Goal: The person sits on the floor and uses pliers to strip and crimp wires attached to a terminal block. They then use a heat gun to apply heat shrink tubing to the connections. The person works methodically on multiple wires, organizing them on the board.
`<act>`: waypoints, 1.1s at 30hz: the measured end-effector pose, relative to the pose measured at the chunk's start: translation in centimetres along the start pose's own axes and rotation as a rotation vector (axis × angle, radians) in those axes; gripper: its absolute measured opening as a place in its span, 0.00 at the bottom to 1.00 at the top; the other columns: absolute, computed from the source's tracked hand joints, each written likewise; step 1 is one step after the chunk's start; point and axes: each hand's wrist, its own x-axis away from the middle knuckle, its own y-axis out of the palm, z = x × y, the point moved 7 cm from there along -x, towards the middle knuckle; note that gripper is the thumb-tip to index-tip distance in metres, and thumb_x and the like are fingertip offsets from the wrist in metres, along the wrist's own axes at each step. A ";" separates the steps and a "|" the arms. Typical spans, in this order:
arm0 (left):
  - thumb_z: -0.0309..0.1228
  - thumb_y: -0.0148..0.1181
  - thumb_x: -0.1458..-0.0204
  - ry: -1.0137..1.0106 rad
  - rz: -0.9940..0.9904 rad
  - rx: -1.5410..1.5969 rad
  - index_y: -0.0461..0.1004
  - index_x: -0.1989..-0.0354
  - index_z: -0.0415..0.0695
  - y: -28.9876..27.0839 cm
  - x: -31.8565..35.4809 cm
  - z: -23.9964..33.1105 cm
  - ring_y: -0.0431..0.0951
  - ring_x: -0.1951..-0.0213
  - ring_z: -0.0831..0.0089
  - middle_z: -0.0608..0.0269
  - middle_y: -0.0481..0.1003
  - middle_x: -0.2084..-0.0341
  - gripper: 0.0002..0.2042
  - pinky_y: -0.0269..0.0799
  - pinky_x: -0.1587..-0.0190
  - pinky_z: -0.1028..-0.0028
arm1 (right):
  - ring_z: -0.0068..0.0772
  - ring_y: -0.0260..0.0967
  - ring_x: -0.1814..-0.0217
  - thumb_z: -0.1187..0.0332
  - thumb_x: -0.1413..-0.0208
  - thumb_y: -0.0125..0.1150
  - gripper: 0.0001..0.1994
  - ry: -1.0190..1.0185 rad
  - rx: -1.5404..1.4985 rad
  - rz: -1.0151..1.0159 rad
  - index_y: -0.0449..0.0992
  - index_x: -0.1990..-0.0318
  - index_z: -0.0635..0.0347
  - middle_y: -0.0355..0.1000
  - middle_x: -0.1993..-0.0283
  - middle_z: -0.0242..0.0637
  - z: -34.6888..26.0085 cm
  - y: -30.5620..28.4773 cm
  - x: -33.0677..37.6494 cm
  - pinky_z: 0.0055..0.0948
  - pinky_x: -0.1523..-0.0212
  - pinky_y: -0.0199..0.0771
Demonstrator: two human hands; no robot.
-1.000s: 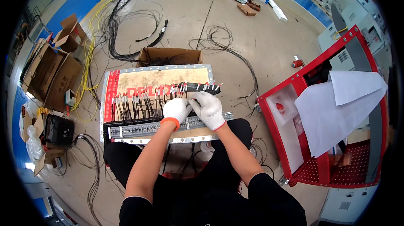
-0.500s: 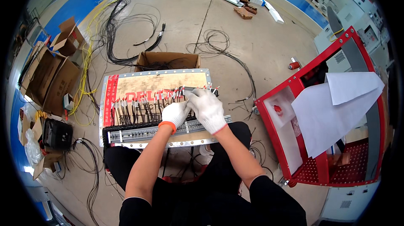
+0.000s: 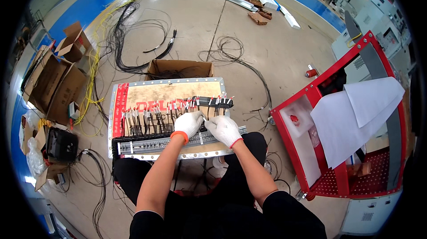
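Across my lap lies a metal-edged wooden case point(image 3: 155, 88) with a red band at its left. Along it stands a row of short black wires point(image 3: 138, 123) with red and white tips, rising from a black bundle. In front of them runs a grey rail-like strip of terminals point(image 3: 155, 144). My left hand point(image 3: 188, 123), in a white knitted glove with an orange cuff, is closed by the right part of the row. My right hand point(image 3: 223, 130), gloved in white too, meets it with fingers pinched. A thin wire with a pale tip shows between them; the fingertips partly hide it.
An open cardboard box point(image 3: 180, 69) stands just beyond the case. Loose black cables point(image 3: 118, 47) and a yellow cable point(image 3: 94, 61) lie on the floor. At the right is a red-framed cart point(image 3: 327, 94) with white paper sheets point(image 3: 356, 121). Cardboard boxes point(image 3: 66, 90) stand at left.
My right hand has come down and nearer to me, uncovering the tagged wires at the right end of the row. My left hand has shifted slightly right. The view has tilted a little.
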 end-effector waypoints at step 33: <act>0.42 0.63 0.41 -0.225 -0.311 0.849 0.80 0.64 0.35 1.2 1.3 0.0 0.73 0.71 0.79 0.66 0.78 0.74 0.17 0.71 0.65 0.75 | 0.47 0.74 0.79 0.61 0.51 0.60 0.13 -0.126 0.207 0.400 0.78 0.83 0.56 0.73 0.82 0.44 -2.7 1.1 3.1 0.44 0.75 0.75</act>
